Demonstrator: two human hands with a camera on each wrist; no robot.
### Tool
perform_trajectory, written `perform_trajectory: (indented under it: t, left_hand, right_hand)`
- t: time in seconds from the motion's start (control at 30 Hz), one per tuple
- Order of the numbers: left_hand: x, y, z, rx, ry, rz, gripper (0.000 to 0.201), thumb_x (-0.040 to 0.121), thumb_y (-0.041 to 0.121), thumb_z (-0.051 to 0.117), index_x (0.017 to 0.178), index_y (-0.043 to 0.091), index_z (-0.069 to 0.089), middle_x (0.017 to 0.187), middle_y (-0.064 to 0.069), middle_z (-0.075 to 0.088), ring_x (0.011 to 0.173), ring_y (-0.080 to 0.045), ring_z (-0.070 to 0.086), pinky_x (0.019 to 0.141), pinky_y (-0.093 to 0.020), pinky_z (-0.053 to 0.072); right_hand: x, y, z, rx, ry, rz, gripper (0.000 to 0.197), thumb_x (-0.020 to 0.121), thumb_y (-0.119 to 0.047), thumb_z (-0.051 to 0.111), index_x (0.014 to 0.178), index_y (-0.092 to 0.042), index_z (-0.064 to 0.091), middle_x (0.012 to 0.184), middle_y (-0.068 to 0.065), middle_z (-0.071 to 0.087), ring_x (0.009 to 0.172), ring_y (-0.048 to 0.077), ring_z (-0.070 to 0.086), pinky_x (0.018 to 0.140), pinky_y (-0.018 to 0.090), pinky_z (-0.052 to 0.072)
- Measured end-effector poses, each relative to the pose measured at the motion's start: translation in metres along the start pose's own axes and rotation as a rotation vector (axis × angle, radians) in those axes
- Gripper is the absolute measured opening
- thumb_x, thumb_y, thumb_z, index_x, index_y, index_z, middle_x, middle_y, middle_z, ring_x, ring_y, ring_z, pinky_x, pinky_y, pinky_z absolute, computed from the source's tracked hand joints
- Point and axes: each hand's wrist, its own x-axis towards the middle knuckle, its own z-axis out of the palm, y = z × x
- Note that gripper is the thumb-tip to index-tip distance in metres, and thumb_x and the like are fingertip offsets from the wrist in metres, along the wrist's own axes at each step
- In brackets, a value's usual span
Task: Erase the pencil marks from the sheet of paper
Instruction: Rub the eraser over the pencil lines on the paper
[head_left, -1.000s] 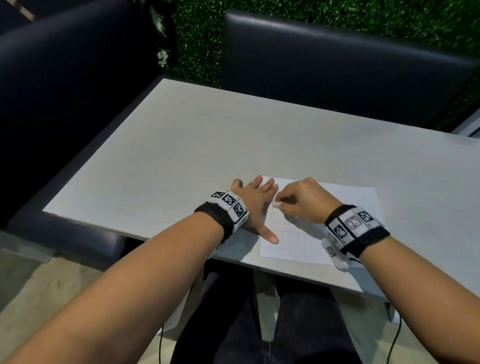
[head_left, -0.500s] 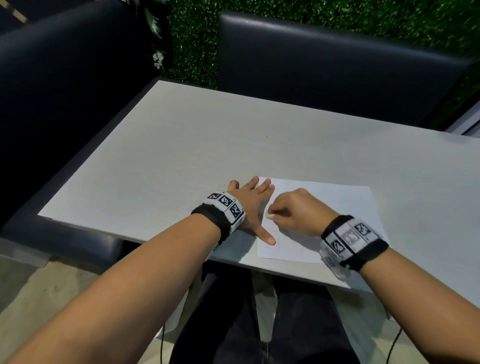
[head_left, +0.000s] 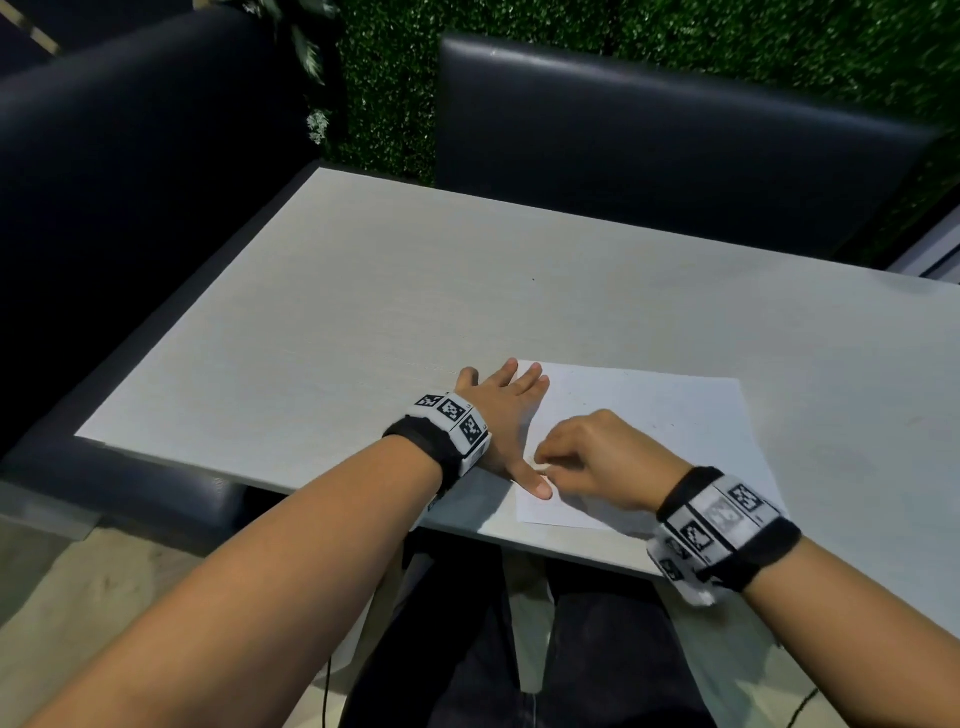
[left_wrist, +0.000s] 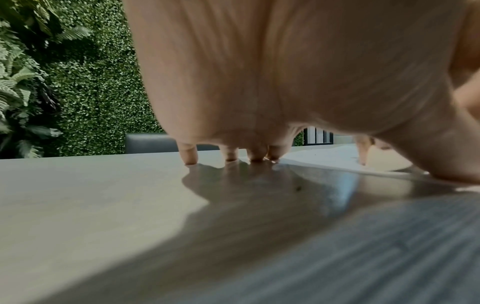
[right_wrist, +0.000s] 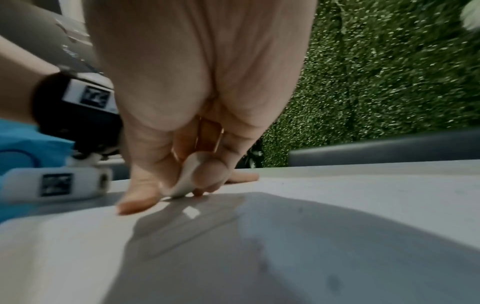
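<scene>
On the near edge of the pale table (head_left: 363, 291) lies the sheet of paper (head_left: 649, 410), flat, with its near corner close to the table's rim. Faint pencil marks on it are too dim to read in the head view. Low on the sheet, near its left side, sits the white eraser (right_wrist: 185, 179). Its bottom edge touches the paper. The right hand (head_left: 602, 460) pinches the eraser between the thumb and curled fingers, so this hand is closed around it. From the head view the eraser is mostly hidden under that hand.

The left hand (head_left: 506, 415) lies flat with fingers spread wide and straight. Its fingertips (left_wrist: 191, 158) press down, some on the table and some on the left edge of the sheet. The thumb reaches onto the paper, just beside the right hand.

Both wrists wear black bands with white boxes that have black square patterns. Behind the table stand dark padded seats (head_left: 649, 135) and a green leafy wall (head_left: 675, 26).
</scene>
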Motion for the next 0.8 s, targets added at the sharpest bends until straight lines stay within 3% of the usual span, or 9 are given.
perform_trajectory:
  t: [0.13, 0.23, 0.3, 0.47, 0.63, 0.73, 0.8]
  left_hand:
    - [0.001, 0.0, 0.001, -0.003, -0.006, -0.005, 0.152, 0.055, 0.095, 0.066, 0.164, 0.022, -0.011, 0.172, 0.006, -0.015, 0.158, -0.022, -0.015, 0.122, -0.06, 0.007]
    - [0.0, -0.002, 0.001, -0.014, -0.005, -0.011, 0.151, 0.054, 0.095, 0.066, 0.164, 0.026, -0.012, 0.172, 0.008, -0.015, 0.158, -0.021, -0.015, 0.122, -0.06, 0.006]
    - [0.001, -0.001, 0.001, -0.007, -0.006, -0.005, 0.152, 0.054, 0.096, 0.065, 0.164, 0.023, -0.011, 0.172, 0.006, -0.014, 0.158, -0.022, -0.015, 0.122, -0.061, 0.006]
    - [0.0, 0.001, 0.0, 0.003, -0.012, -0.001, 0.154, 0.054, 0.098, 0.063, 0.164, 0.019, -0.011, 0.172, 0.004, -0.015, 0.158, -0.024, -0.015, 0.121, -0.063, 0.007]
    - [-0.001, 0.001, -0.001, 0.01, -0.03, -0.016, 0.153, 0.054, 0.097, 0.063, 0.163, 0.022, -0.014, 0.171, 0.006, -0.017, 0.157, -0.022, -0.017, 0.122, -0.061, 0.006]
    - [-0.001, 0.001, -0.001, 0.001, -0.032, -0.02, 0.154, 0.053, 0.097, 0.064, 0.163, 0.022, -0.014, 0.171, 0.006, -0.018, 0.157, -0.022, -0.017, 0.123, -0.06, 0.004]
    - [0.002, 0.001, 0.0, -0.008, -0.025, -0.014, 0.155, 0.052, 0.098, 0.064, 0.163, 0.022, -0.013, 0.171, 0.006, -0.018, 0.157, -0.023, -0.017, 0.122, -0.06, 0.003]
  right_hand:
    - [0.026, 0.025, -0.015, -0.033, 0.147, 0.106, 0.023, 0.096, -0.034, 0.061, 0.088, -0.02, 0.077, 0.075, -0.001, 0.07, 0.072, 0.015, 0.062, 0.075, 0.035, 0.052]
    - [0.04, 0.03, -0.02, -0.063, 0.153, 0.14, 0.019, 0.095, -0.028, 0.06, 0.089, -0.02, 0.077, 0.074, 0.0, 0.07, 0.074, 0.019, 0.061, 0.075, 0.039, 0.053]
    - [0.032, 0.022, -0.015, -0.078, 0.134, 0.113, 0.019, 0.093, -0.023, 0.06, 0.086, -0.018, 0.077, 0.076, -0.002, 0.07, 0.073, 0.016, 0.062, 0.074, 0.036, 0.053]
    - [-0.004, 0.005, -0.005, -0.016, 0.009, -0.034, 0.018, 0.094, -0.029, 0.063, 0.099, -0.023, 0.08, 0.088, -0.006, 0.073, 0.078, 0.01, 0.063, 0.077, 0.025, 0.049]
    - [0.024, 0.033, -0.02, -0.001, 0.182, 0.135, 0.02, 0.096, -0.034, 0.063, 0.09, -0.024, 0.079, 0.077, -0.012, 0.068, 0.076, 0.009, 0.061, 0.076, 0.03, 0.05]
    - [0.015, 0.031, -0.015, 0.022, 0.169, 0.137, 0.016, 0.094, -0.027, 0.064, 0.095, -0.026, 0.08, 0.072, -0.021, 0.061, 0.071, -0.004, 0.055, 0.074, 0.022, 0.042]
    - [-0.004, 0.022, -0.007, -0.007, 0.11, 0.066, 0.017, 0.091, -0.023, 0.064, 0.096, -0.024, 0.079, 0.08, -0.016, 0.068, 0.074, 0.001, 0.059, 0.074, 0.024, 0.047]
